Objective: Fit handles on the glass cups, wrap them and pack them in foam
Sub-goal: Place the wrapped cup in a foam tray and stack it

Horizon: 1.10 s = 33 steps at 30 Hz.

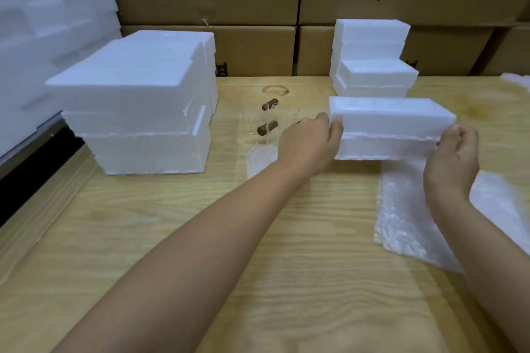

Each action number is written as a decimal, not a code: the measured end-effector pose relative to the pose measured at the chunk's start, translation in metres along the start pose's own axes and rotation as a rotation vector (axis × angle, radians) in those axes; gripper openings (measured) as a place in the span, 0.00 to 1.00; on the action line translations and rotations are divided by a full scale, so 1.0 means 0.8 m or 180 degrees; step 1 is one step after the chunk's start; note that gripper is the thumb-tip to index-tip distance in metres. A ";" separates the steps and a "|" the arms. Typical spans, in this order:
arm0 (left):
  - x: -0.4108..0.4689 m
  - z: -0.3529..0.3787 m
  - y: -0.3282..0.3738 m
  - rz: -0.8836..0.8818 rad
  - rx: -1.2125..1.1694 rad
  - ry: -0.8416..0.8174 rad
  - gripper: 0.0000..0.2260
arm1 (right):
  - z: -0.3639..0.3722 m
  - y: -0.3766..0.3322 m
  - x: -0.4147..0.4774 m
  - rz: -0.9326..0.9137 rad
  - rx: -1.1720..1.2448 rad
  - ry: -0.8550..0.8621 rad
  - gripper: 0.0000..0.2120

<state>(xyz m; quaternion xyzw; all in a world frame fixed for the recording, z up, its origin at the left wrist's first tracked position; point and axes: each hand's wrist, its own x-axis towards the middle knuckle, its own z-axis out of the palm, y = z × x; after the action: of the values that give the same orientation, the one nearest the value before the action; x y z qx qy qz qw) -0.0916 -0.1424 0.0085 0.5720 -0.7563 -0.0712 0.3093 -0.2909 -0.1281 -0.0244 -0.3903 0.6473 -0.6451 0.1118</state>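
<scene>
A white foam box [387, 126], made of two stacked halves, is held just above the wooden table between my two hands. My left hand [309, 143] grips its left end, thumb on the front edge. My right hand [453, 157] grips its right end with curled fingers. Behind my left hand stand clear glass cups [269, 123] with two brown wooden handles [268, 127] showing. Another clear glass piece [261, 160] lies close to my left wrist. Bubble wrap [407, 218] is spread on the table under the box and my right forearm.
A tall stack of large foam boxes [137, 103] fills the left. A smaller foam stack [372, 60] stands behind the held box. Cardboard cartons [252, 49] line the back wall. More foam sheets [43, 23] lean at far left. White foam [504, 200] lies at right.
</scene>
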 end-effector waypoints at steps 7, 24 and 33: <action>-0.013 -0.001 -0.006 0.0393 0.0949 -0.0333 0.29 | -0.002 0.008 -0.018 0.0330 -0.0363 -0.0045 0.16; -0.084 -0.115 -0.043 0.0433 -0.2476 0.1866 0.20 | -0.030 -0.098 -0.082 -0.0181 0.2169 -0.0803 0.06; -0.177 -0.101 -0.131 0.0215 -0.2369 0.1023 0.14 | -0.021 -0.055 -0.146 -0.0388 0.1264 -0.2320 0.17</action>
<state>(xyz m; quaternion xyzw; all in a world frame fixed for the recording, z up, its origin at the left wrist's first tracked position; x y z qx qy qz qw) 0.0606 -0.0287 -0.0297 0.3997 -0.6393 -0.2396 0.6117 -0.2081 -0.0338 -0.0236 -0.6015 0.4043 -0.5824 0.3682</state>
